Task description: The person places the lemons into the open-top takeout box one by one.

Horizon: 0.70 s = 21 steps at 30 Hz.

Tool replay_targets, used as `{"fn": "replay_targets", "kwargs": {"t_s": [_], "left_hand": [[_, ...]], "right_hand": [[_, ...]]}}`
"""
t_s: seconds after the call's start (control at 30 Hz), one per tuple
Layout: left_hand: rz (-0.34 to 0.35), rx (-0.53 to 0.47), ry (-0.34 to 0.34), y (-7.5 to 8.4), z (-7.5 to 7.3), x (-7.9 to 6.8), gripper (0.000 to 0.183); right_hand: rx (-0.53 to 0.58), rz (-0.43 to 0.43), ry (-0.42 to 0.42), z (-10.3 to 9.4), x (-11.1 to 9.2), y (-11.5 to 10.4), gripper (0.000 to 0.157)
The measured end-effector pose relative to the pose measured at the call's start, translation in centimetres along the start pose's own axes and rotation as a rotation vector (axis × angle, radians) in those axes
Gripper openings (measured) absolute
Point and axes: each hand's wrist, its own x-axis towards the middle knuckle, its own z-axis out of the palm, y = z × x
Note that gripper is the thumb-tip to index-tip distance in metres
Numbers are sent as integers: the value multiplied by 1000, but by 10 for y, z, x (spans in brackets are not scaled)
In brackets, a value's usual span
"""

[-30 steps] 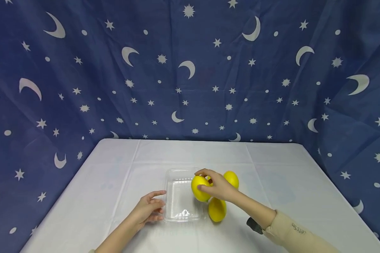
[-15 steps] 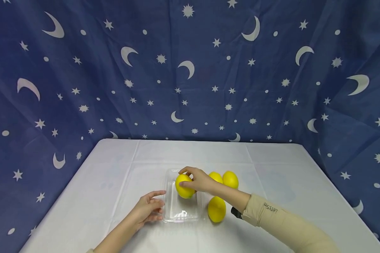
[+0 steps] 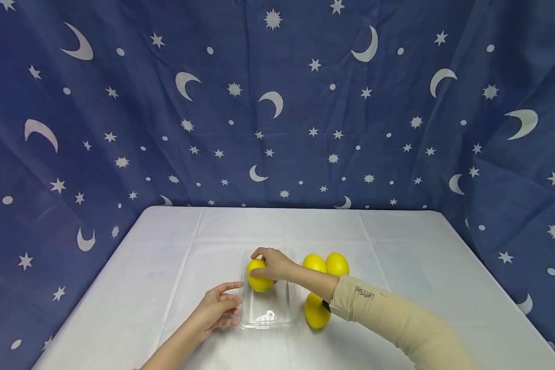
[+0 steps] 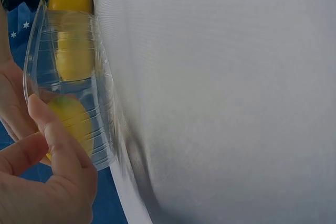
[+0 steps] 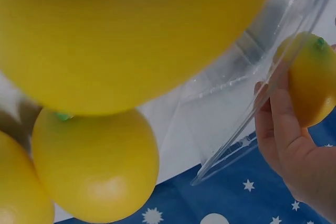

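Observation:
My right hand grips a yellow lemon with a green tip, low over the left part of a clear plastic container. The right wrist view shows its fingers curled round that lemon behind the container's clear wall. At the container's left side is my left hand, fingers loosely bent and fingertips right at the rim. In the left wrist view, the left hand has one fingertip against the clear wall, and the held lemon shows through the plastic.
Right of the container lie three more lemons: two side by side at the back, a left one and a right one, and one nearer, partly behind the right sleeve. A white cloth covers the table; a blue star-patterned curtain hangs behind.
My right hand has carried the lemon leftward from the container's right edge to over its left part. The left hand has stayed at the container's left side.

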Motion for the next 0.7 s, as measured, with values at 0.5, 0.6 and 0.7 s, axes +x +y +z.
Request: {"fn": "replay_targets", "kwargs": {"t_s": [0.5, 0.6, 0.7], "left_hand": [[-1, 18, 15, 2, 3, -3, 52], [-2, 21, 31, 0, 2, -2, 51], [-1, 20, 31, 0, 1, 0, 51]], "right_hand": [[-11, 67, 44, -1, 3, -1, 43], [-18, 83, 50, -1, 1, 0, 41], [-11, 84, 54, -2, 0, 1, 41]]}}
